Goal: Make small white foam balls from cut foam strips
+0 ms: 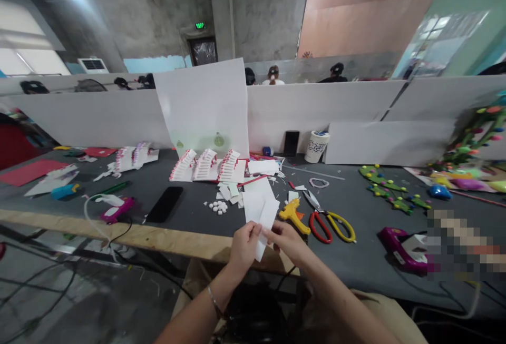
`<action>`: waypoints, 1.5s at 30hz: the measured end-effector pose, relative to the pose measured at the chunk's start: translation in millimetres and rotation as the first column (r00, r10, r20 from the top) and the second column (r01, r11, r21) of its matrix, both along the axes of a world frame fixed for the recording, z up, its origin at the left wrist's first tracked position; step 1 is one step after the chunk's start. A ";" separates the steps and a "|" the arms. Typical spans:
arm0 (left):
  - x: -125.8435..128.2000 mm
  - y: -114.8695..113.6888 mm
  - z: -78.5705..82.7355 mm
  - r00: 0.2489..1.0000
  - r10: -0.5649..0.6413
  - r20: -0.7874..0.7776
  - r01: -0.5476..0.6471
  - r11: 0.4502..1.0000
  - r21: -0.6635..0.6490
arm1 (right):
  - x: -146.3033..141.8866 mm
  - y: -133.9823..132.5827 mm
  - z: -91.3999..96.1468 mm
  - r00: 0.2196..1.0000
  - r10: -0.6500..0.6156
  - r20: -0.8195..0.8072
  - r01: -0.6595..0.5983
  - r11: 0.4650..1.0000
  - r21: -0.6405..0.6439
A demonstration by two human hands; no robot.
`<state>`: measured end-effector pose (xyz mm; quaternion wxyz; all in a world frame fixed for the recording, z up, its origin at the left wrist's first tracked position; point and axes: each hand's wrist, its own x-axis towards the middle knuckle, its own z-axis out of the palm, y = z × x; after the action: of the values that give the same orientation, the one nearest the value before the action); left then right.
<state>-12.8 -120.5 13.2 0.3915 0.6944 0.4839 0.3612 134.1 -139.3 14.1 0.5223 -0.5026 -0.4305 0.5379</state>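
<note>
Between my hands, over the table's front edge, is a narrow piece of white paper [269, 213]. My left hand [244, 246] pinches it on the left near its lower part. On the right side my right hand [288, 239] grips the same paper between thumb and fingers. A wider white sheet [253, 203] lies just behind it on the table. Close by my right hand are a yellow glue gun [293, 214] and scissors [324, 215] with one red and one yellow handle. White paper scraps [228, 191] and small white balls [219, 207] lie beyond my left hand.
Fan-shaped white pieces with pink tips [205, 166] stand at the back, before a tall white board [205, 107]. A black phone [165, 204] lies left; a white cup [316, 147] stands behind. At right are a purple device [405, 252], green garlands [389, 188] and a pixelated area.
</note>
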 end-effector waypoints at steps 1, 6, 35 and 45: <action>-0.3 0.1 0.6 1.000 0.003 -0.009 -0.003 1.000 0.012 | -2.8 -0.1 -1.0 1.000 -0.012 0.016 0.012 1.000 0.011; -2.1 -1.6 -4.1 0.998 0.014 -0.066 -0.011 0.999 0.052 | 8.3 8.6 -0.3 0.990 -0.137 0.035 0.135 0.989 0.053; 6.7 5.3 14.3 0.951 -0.109 0.289 0.228 0.878 -0.420 | 14.3 21.0 12.5 0.911 -0.297 0.286 0.210 0.931 0.298; -1.2 7.9 19.9 0.812 0.198 0.549 0.123 0.861 -0.493 | 144.0 -9.3 15.9 0.442 -0.229 0.867 0.439 0.898 0.013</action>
<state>-14.1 -112.6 33.1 0.6811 0.4120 0.4322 0.4237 278.1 -148.6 30.1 0.2818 -0.8281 -0.4610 0.1495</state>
